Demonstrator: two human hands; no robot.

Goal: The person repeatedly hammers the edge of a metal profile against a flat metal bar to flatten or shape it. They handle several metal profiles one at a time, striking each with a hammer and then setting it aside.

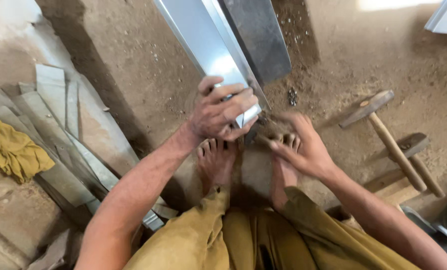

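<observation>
- Sheet metal [208, 45], a long folded strip of shiny grey steel, runs from the top of the view down to my feet, its near end resting just in front of my toes on the dirt floor [148, 65].
- My left hand [222, 111] is wrapped over that near end, fingers curled across the top face and thumb around the side, closed firmly on the metal.
- My right hand [303, 145] hovers low beside the strip's end, just above my right foot [283, 170]; it is blurred, fingers loosely spread, and I cannot tell whether it holds anything small.
- My left foot [214, 162] sits directly under the gripping hand, bare, close to the cut edge.
- Handling, as I judge it: thin sheet like this should be light for its length but springy, so the far end would wobble if lifted from one end only. The surface looks smooth and slick, and the edges are likely sharp (bare skin all round).
- Best hold, I think: across the flat face near a fold, palm on the broad side, not fingers along the raw edge.
- Two hammers [388, 135] with wooden handles lie on the floor to my right, well apart from both hands.
- To my left lie flat metal offcuts [58, 125] and a crumpled yellow cloth [13, 152].
</observation>
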